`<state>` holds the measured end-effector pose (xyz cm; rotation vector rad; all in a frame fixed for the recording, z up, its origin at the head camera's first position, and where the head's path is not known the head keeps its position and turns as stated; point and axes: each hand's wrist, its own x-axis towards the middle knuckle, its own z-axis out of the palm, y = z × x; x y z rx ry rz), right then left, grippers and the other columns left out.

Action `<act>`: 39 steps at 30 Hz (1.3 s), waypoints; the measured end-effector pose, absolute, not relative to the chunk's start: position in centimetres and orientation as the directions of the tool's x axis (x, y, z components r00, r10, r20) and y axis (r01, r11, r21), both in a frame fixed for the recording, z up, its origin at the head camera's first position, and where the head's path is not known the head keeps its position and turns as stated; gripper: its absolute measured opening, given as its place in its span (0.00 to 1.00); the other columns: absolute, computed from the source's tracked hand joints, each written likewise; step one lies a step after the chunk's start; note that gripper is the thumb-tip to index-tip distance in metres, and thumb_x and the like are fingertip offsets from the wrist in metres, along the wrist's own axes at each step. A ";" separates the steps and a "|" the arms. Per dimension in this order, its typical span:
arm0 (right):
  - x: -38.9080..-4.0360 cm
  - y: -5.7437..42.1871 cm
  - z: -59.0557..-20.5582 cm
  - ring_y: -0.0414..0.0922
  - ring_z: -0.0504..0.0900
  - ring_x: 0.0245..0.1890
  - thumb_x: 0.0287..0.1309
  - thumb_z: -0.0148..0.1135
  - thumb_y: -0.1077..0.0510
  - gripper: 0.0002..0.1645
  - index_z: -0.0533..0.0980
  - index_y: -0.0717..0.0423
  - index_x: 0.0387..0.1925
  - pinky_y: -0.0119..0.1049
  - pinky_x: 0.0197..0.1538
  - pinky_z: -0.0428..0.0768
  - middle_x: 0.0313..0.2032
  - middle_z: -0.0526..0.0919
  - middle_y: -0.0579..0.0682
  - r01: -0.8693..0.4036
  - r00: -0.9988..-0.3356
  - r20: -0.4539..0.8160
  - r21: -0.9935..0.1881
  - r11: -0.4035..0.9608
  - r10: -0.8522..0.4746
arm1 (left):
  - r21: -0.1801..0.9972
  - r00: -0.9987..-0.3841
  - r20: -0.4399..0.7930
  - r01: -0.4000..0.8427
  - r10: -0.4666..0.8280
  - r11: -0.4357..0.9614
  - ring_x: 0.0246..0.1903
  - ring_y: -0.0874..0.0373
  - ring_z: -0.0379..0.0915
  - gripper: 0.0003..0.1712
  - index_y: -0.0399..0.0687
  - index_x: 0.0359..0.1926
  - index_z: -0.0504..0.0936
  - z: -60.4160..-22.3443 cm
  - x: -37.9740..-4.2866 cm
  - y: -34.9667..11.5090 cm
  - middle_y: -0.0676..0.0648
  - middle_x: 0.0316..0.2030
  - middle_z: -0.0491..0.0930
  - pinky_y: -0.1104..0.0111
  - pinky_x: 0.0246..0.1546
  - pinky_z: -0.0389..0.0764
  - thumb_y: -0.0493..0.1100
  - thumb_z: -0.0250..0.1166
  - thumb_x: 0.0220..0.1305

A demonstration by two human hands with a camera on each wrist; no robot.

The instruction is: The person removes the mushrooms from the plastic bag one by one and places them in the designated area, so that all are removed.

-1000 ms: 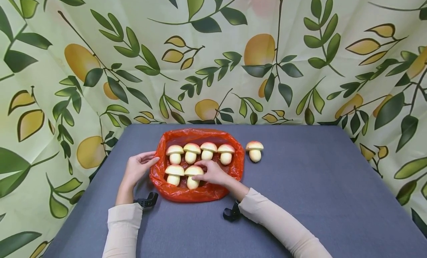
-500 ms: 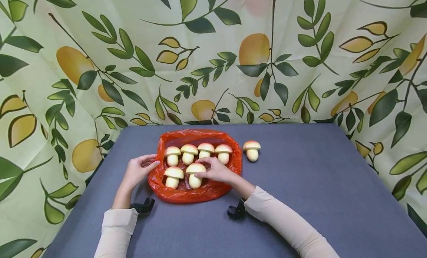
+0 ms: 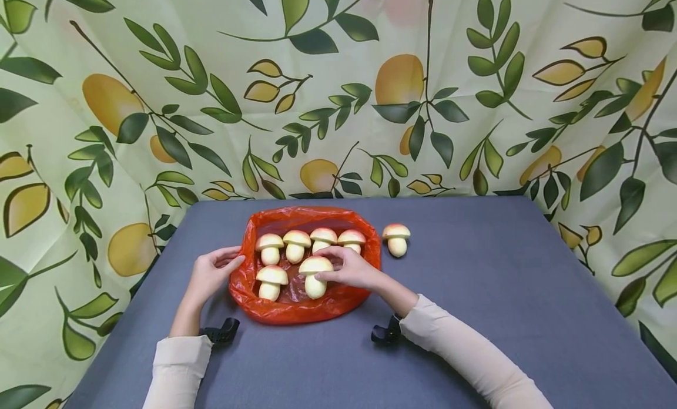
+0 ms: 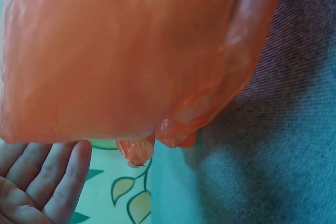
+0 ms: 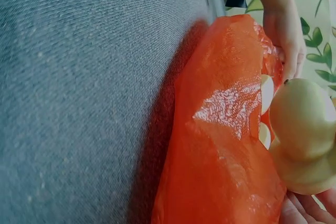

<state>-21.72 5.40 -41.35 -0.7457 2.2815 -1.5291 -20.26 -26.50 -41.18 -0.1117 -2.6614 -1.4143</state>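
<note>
A red plastic bag (image 3: pixel 298 315) lies open on the table, with several toy mushrooms inside. Four are not counted here; a back row stands behind one front-left mushroom (image 3: pixel 271 280). My right hand (image 3: pixel 351 269) pinches a mushroom (image 3: pixel 315 287) with a pale stem and yellow-red cap, over the bag's front right part. That same mushroom (image 5: pixel 303 121) looks large in the right wrist view, stem toward the camera. At the bag's left rim, my left hand (image 3: pixel 208 274) holds the edge between thumb and fingers. Its fingers (image 4: pixel 68 182) partly show beside the bag in the left wrist view.
One more mushroom (image 3: pixel 396 240) lies on the grey table (image 3: pixel 476 280), right of the bag. A curtain (image 3: pixel 338 91) printed with leaves and fruit hangs behind the table. Black camera mounts (image 3: pixel 224 331) sit at both wrists.
My right hand has lifted the front mushroom slightly and shifted it right, away from the front-left one. My left hand stays at the bag's rim. The head view has shifted a little.
</note>
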 end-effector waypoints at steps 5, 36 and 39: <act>-21.6 6.0 -41.0 0.49 0.81 0.53 0.56 0.67 0.59 0.29 0.73 0.65 0.58 0.33 0.55 0.81 0.56 0.79 0.62 -0.277 -0.806 0.062 -0.918 0.283 -0.588 | 0.820 -0.987 0.162 0.136 0.002 0.555 0.32 0.86 0.73 0.21 0.30 0.52 0.80 -41.1 -20.2 -26.7 0.28 0.46 0.82 0.88 0.37 0.76 0.42 0.64 0.64; -21.5 10.8 -39.5 0.42 0.81 0.52 0.55 0.66 0.65 0.33 0.67 0.72 0.61 0.28 0.53 0.80 0.59 0.74 0.69 -0.185 -0.816 0.046 -0.965 0.185 -0.576 | 0.809 -0.983 0.185 0.151 -0.002 0.568 0.31 0.86 0.73 0.20 0.29 0.51 0.80 -41.1 -20.2 -27.4 0.28 0.44 0.83 0.88 0.36 0.76 0.41 0.64 0.64; -21.4 11.1 -39.2 0.35 0.81 0.48 0.55 0.66 0.64 0.33 0.68 0.70 0.61 0.26 0.50 0.80 0.58 0.75 0.69 -0.192 -0.821 0.049 -0.962 0.196 -0.569 | 0.810 -0.983 0.182 0.145 -0.008 0.568 0.31 0.86 0.73 0.20 0.29 0.51 0.80 -41.2 -20.2 -27.4 0.28 0.44 0.83 0.88 0.36 0.75 0.41 0.64 0.64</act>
